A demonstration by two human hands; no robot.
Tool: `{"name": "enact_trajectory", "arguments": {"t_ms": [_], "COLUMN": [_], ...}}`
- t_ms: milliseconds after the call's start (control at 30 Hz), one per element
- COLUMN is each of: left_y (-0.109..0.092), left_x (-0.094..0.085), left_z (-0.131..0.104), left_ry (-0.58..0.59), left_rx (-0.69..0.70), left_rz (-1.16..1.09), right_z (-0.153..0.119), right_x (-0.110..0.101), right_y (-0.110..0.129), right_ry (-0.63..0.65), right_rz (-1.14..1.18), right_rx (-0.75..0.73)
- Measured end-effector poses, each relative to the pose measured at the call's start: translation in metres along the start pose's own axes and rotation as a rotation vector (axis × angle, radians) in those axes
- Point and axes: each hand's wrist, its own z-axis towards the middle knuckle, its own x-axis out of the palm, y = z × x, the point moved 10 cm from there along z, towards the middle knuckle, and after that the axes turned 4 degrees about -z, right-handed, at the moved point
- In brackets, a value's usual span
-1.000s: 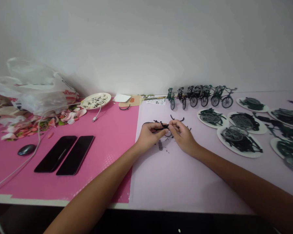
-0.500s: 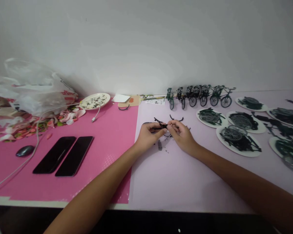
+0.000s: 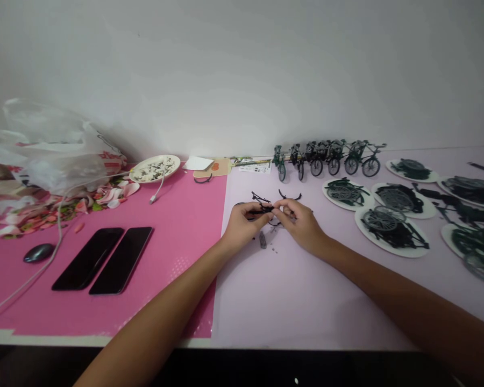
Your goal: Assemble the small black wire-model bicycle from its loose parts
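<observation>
Between my two hands is a thin black toy bicycle frame [image 3: 260, 198], its far end poking out above my fingers. My left hand [image 3: 245, 223] pinches it from the left. The fingertips of my right hand [image 3: 300, 220] are closed at its right end, meeting the left thumb; whether they also hold a small part is hidden. Just below lies a small dark grey ridged part [image 3: 263, 240], with tiny bits [image 3: 273, 249] beside it. A curved black piece [image 3: 289, 195] rests beyond my right hand. Other dark parts under my hands are partly covered.
Assembled toy bicycles [image 3: 326, 158] stand in a row by the wall. White plates [image 3: 411, 252] of bicycle parts spread over the right side. On the pink left half lie two black phones [image 3: 121, 260], a mouse [image 3: 38, 252], a cable [image 3: 60, 231], petals, a plastic bag [image 3: 68, 156] and a plate [image 3: 137, 176].
Both hands keep their pinch on the bicycle frame, with only a slight shift of the fingertips and the frame's tilt. The whole view has moved a little.
</observation>
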Motion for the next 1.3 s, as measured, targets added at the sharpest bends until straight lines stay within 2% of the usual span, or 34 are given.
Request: {"name": "enact_trajectory", "arguments": {"t_ms": [300,567,700,1000,1300], "left_y": [-0.004,-0.002,-0.002,0.005,0.006], "left_x": [0.0,-0.003,-0.003,-0.001,0.001], "left_z": [0.0,0.0,0.0,0.001,0.002], "left_ry": [0.001,-0.023,-0.017,0.003,0.025], "left_rx": [0.015,0.001,-0.012,-0.042,-0.043], "left_rz": [0.025,0.068,0.074,0.012,-0.092], "right_z": [0.004,0.004,0.005,0.007,0.005], "right_x": [-0.002,-0.003,-0.004,-0.005,-0.001], "right_y": [0.023,0.029,0.027,0.007,0.006], "right_ry": [0.025,0.017,0.007,0.008,-0.009], "right_rz": [-0.188,-0.213,-0.151,0.038,0.126], "right_rx": [-0.258,-0.298,-0.259,0.018,0.045]}}
